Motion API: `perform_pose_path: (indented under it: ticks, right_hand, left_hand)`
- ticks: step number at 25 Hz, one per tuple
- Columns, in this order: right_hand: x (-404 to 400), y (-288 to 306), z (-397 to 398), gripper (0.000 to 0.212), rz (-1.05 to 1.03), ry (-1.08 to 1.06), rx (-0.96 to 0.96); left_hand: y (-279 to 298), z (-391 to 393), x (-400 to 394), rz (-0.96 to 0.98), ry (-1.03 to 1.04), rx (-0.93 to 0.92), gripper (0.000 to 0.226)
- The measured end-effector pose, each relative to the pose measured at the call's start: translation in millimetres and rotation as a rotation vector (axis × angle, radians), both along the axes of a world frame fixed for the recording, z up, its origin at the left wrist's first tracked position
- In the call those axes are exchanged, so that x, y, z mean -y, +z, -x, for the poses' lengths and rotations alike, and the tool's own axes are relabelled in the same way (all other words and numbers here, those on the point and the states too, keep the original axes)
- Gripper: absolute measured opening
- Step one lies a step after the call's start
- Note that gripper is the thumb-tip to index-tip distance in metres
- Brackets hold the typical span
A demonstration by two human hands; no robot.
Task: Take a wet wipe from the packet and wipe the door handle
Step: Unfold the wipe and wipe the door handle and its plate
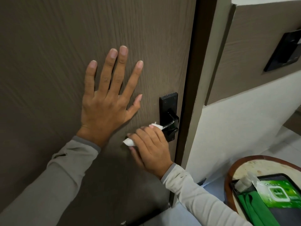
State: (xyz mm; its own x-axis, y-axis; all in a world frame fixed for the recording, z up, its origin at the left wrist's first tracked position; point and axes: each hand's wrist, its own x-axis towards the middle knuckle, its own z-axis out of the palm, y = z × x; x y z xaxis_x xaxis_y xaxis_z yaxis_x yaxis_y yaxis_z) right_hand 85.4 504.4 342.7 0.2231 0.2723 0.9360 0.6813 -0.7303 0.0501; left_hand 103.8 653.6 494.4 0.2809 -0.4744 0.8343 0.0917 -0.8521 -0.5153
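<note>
Against the brown door [48, 46] the left hand [105, 101] lay flat, open — the right hand [150, 144] gripped a wet wipe [128, 141] around the black door handle [169, 126]; sliding along its whole length would clean best.

Two hands raised, one flat and one closed

The left hand [105, 101] is flat, palm forward, with all fingers spread and pointing up. The right hand [150, 148] is lower and to the right, its fingers curled into a closed grip. Both forearms wear grey sleeves and rise from below.
</note>
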Motion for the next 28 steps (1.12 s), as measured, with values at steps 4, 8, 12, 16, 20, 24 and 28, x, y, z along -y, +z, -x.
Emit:
perform_pose_path:
  ticks: [4,8,12,16,20,24,28]
  right_hand:
    - [29.0,11.3,-11.0,0.051,0.269,0.123,0.227]
    - [92.5,2.4,-18.9,0.051,0.348,-0.058,0.147]
    - [56.6,-9.7,18.3,0.043,-0.367,-0.037,-0.357]
    - [-32.2,8.2,78.3,0.050,-0.664,0.148,-0.680]
    - [-7.9,49.1,127.4,0.043,-0.816,0.489,-1.125]
    - [114.5,80.4,113.2,0.029,-1.375,0.757,-1.338]
    - [257.4,81.4,106.1,0.029,-1.345,0.651,-1.301]
  left_hand:
    - [1.6,-0.1,-1.7,0.015,-0.009,-0.016,0.070]
    - [1.8,-1.6,-0.4,0.020,-0.015,-0.012,0.071]
    - [2.5,0.6,3.5,0.001,0.005,-0.021,0.072]
    - [8.4,8.0,5.5,0.051,-0.018,-0.082,0.070]
    - [3.3,41.7,19.0,0.275,-0.371,-0.220,0.049]
    - [-39.9,110.5,104.6,1.220,-0.692,-0.645,0.031]
    - [-76.2,112.0,258.6,1.963,-0.797,-1.302,0.045]
